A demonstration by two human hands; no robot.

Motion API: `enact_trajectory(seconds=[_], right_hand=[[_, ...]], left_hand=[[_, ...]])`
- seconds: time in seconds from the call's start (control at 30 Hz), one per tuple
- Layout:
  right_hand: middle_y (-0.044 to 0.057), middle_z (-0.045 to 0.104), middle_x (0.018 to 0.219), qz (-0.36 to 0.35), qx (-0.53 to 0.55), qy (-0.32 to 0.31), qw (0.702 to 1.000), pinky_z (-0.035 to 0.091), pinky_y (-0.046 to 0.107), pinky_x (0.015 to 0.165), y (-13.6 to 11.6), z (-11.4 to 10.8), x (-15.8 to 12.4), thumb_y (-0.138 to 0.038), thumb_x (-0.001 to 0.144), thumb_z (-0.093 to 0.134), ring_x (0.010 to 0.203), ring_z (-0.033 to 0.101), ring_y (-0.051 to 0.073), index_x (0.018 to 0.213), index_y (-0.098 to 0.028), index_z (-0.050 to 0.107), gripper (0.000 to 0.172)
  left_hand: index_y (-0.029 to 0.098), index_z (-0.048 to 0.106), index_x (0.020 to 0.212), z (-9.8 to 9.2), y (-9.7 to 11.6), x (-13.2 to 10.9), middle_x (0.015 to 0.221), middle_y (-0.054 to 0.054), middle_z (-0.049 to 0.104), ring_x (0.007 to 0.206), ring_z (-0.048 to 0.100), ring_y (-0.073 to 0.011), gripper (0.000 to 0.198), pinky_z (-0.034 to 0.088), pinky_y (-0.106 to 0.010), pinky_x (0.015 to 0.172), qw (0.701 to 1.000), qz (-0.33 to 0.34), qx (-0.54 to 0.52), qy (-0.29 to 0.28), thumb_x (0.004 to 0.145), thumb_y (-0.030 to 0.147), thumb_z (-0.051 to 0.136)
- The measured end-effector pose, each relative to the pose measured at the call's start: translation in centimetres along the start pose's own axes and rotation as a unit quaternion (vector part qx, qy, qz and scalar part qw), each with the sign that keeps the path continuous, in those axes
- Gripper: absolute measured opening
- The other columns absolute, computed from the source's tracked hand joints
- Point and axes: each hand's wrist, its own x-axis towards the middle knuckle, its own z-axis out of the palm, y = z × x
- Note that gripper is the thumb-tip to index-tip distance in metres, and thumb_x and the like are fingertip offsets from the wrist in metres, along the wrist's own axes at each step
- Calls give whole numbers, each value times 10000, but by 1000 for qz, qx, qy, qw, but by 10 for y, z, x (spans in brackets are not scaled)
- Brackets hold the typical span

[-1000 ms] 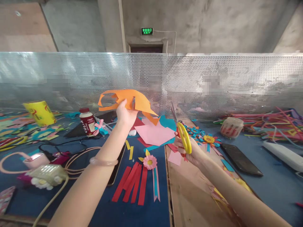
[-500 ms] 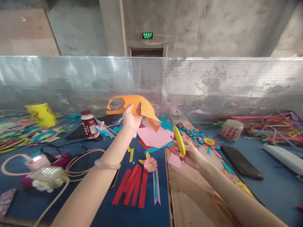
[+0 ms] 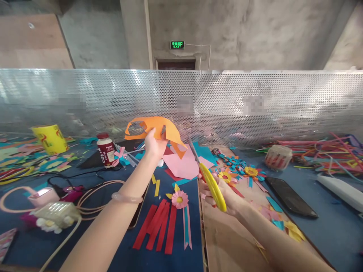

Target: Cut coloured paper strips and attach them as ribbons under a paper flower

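Note:
Pinched in my left hand (image 3: 155, 145) is a sheet of orange paper (image 3: 154, 126) with cut-out holes, held up above the table. My right hand (image 3: 219, 192) grips a pair of scissors (image 3: 211, 183) by its yellow handles, the blades pointing up and forward. A gap separates the blades from the orange paper. Beneath them lie pink paper (image 3: 184, 164) and blue paper sheets (image 3: 205, 154). Closer to me are red paper strips (image 3: 159, 226) and a pink paper flower (image 3: 180, 199) with ribbon tails.
A red-capped bottle (image 3: 105, 151) and a yellow roll (image 3: 50, 139) stand left, with cables and a pink charger (image 3: 45, 198) nearer. On the right lie a black phone (image 3: 290, 196), paper flowers (image 3: 251, 172) and coloured sticks (image 3: 326, 153). A perforated metal panel (image 3: 127, 94) rises behind.
The scissors have moved left, closer to the orange paper, and tilted toward it. My left hand with the paper has shifted slightly left and down.

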Motion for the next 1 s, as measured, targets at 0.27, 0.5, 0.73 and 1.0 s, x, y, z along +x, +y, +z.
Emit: enact_trajectory(seconds=[0.27, 0.5, 0.73, 1.0], right_hand=[[-74, 267, 607, 104, 122, -127, 979, 182, 146, 345, -1, 23, -10, -397, 679, 731, 458, 176, 46, 923, -186, 526, 382], [-20, 377, 699, 79, 95, -163, 979, 431, 229, 486, 8, 39, -14, -294, 672, 652, 587, 398, 101, 867, -189, 490, 274], [-2, 413, 687, 126, 103, -135, 977, 507, 283, 476, 8, 41, -14, -170, 629, 519, 582, 473, 125, 781, -166, 483, 157], [9, 478, 681, 128, 81, -151, 977, 555, 357, 500, 15, 39, -11, -172, 682, 500, 602, 552, 143, 826, -141, 501, 147]], left_hand=[[142, 590, 1038, -3, -6, 3, 816, -49, 679, 742, 662, -167, 230, 515, -382, 826, 1000, 6, -2, -8, 866, 154, 438], [161, 607, 1056, 7, -25, -21, 1001, -85, 681, 891, 653, -201, 225, 511, -396, 859, 998, 9, 40, -46, 866, 209, 497], [198, 622, 1062, 18, -33, -40, 1140, -83, 645, 1098, 582, -244, 232, 497, -405, 903, 995, 12, 62, -76, 873, 286, 521], [205, 616, 1083, 12, -37, -38, 1140, -78, 645, 1076, 596, -220, 271, 500, -371, 895, 993, 3, 64, -96, 892, 356, 496]])
